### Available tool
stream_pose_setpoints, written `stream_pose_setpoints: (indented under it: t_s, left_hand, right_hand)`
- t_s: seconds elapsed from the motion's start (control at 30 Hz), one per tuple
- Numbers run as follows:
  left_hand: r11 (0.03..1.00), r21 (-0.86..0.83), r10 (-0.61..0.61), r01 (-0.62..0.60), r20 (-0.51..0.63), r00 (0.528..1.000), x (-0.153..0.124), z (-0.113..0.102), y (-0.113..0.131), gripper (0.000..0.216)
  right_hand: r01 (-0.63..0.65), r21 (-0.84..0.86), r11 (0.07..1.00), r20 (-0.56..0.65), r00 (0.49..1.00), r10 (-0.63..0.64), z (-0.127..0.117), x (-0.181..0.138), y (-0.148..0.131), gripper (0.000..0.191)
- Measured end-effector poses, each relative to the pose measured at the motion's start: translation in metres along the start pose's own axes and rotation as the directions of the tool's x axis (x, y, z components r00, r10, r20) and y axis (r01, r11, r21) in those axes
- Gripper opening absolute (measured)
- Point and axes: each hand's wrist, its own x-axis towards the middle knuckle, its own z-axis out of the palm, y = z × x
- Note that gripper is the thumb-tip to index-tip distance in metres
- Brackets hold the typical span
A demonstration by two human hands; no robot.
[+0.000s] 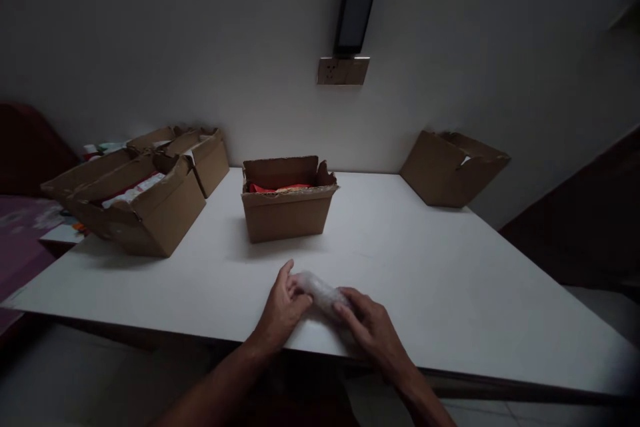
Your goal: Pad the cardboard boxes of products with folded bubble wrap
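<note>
Bubble-wrap bundle (323, 293), a pale oblong roll, lies flat on the white counter (450, 280) close to its near edge, approx. at ctr of the head view, w/ both bare hands on it. We see the left hand (281, 312) at the bundle's left end. Its grip is closed there, thumb on the near side, fingers curled over the top. The right hand (373, 330) covers the right end, fingers laid across the wrap & touching it. Whether that grip closes round the roll we cannot tell, as the back of the hand hides the underside. Both forearms enter from the bottom of the frame.

Beyond the bundle, toward the wall, an open cardboard box (286, 213) stands upright at mid-counter, well apart from the hands, w/ red packets (260, 188) showing just below its rim. At far L we make out two more open boxes: a large box (145, 217) holding light-coloured packs, & a smaller box (207, 160) just behind it. At far R a tilted carton (450, 170) rests by the wall at the counter's back corner. On the wall above the centre box sits a socket plate (343, 71), w/ a dark strip (359, 0) running up from it. Light is dim, so finer detail of the boxes' contents is too dark to tell.
</note>
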Motion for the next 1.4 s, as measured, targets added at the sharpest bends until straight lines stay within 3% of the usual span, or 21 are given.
stream_pose_setpoints:
  t_s: [0.07,0.17,0.23,0.3,0.33,0.37,0.43,0.47,0.5,0.53,0.6,0.67,0.73,0.8,0.87,0.97,1.1,1.23,1.4]
  left_hand:
    - [0.994,-0.099,-0.034,0.037,0.035,0.999,-0.001,0.008,-0.001,0.078]
    - [0.995,-0.084,0.062,-0.056,0.069,0.996,-0.005,0.017,-0.006,0.074]
    - [0.986,0.051,0.153,-0.159,0.119,0.981,-0.009,0.019,-0.006,0.068]
    - [0.905,0.260,0.298,-0.337,0.179,0.938,-0.011,0.014,0.002,0.061]
    - [0.806,0.366,0.418,-0.466,0.205,0.885,-0.009,0.009,0.011,0.058]
    - [0.658,0.462,0.558,-0.594,0.231,0.797,-0.005,0.002,0.023,0.056]
    - [0.294,0.623,0.795,-0.725,0.262,0.547,0.010,-0.016,0.055,0.054]
    - [0.139,0.695,0.857,-0.706,0.272,0.437,0.019,-0.025,0.073,0.052]
    - [0.037,0.764,0.887,-0.644,0.272,0.373,0.030,-0.035,0.090,0.051]
    - [-0.025,0.820,0.896,-0.572,0.273,0.351,0.041,-0.044,0.104,0.049]
    - [-0.077,0.879,0.890,-0.471,0.274,0.365,0.059,-0.058,0.120,0.042]
    - [-0.084,0.880,0.878,-0.468,0.288,0.382,0.070,-0.067,0.119,0.031]
    - [-0.084,0.850,0.895,-0.520,0.293,0.335,0.072,-0.070,0.106,0.025]
    - [-0.084,0.820,0.929,-0.567,0.271,0.254,0.071,-0.069,0.092,0.024]
    - [-0.076,0.798,0.953,-0.598,0.235,0.193,0.069,-0.069,0.081,0.024]
    - [-0.049,0.781,0.965,-0.622,0.198,0.173,0.070,-0.070,0.077,0.026]
    - [-0.019,0.772,0.965,-0.635,0.181,0.191,0.074,-0.073,0.077,0.026]
    - [0.010,0.768,0.956,-0.640,0.180,0.230,0.074,-0.075,0.075,0.030]
    - [0.017,0.767,0.959,-0.642,0.169,0.228,0.074,-0.074,0.075,0.029]
  right_hand:
    - [0.021,0.030,0.999,0.006,1.000,-0.021,-0.003,-0.007,-0.001,0.030]
    - [0.052,0.061,0.997,-0.005,0.999,-0.051,-0.012,-0.009,-0.001,0.052]
    - [0.018,0.175,0.984,0.108,0.993,-0.038,-0.019,-0.004,-0.003,0.058]
    - [-0.043,0.267,0.963,0.245,0.969,-0.025,-0.026,0.004,-0.009,0.042]
    - [-0.066,0.283,0.957,0.284,0.959,-0.017,-0.030,0.008,-0.012,0.038]
    - [-0.078,0.281,0.957,0.297,0.955,-0.010,-0.034,0.013,-0.015,0.036]
    - [-0.058,0.245,0.968,0.262,0.965,-0.008,-0.047,0.025,-0.020,0.035]
    - [-0.032,0.211,0.977,0.229,0.973,-0.017,-0.055,0.031,-0.022,0.034]
    - [0.002,0.171,0.985,0.196,0.980,-0.036,-0.063,0.039,-0.025,0.034]
    - [0.047,0.127,0.991,0.163,0.984,-0.068,-0.073,0.049,-0.029,0.035]
    - [0.171,0.043,0.984,0.076,0.982,-0.173,-0.093,0.072,-0.040,0.032]
    - [0.311,-0.060,0.949,-0.055,0.948,-0.314,-0.111,0.103,-0.056,0.026]
    - [0.420,-0.203,0.885,-0.174,0.874,-0.454,-0.122,0.141,-0.074,0.022]
    - [0.477,-0.328,0.815,-0.174,0.818,-0.548,-0.121,0.182,-0.088,0.019]
    - [0.508,-0.379,0.774,-0.027,0.830,-0.557,-0.107,0.222,-0.095,0.020]
    - [0.520,-0.371,0.769,0.304,0.851,-0.429,-0.076,0.269,-0.095,0.019]
    - [0.503,-0.267,0.822,0.617,0.744,-0.255,-0.051,0.292,-0.096,0.014]
    - [0.542,-0.181,0.820,0.723,0.639,-0.262,-0.051,0.285,-0.108,0.011]
    - [0.629,-0.289,0.722,0.821,0.551,-0.151,-0.031,0.285,-0.120,0.017]
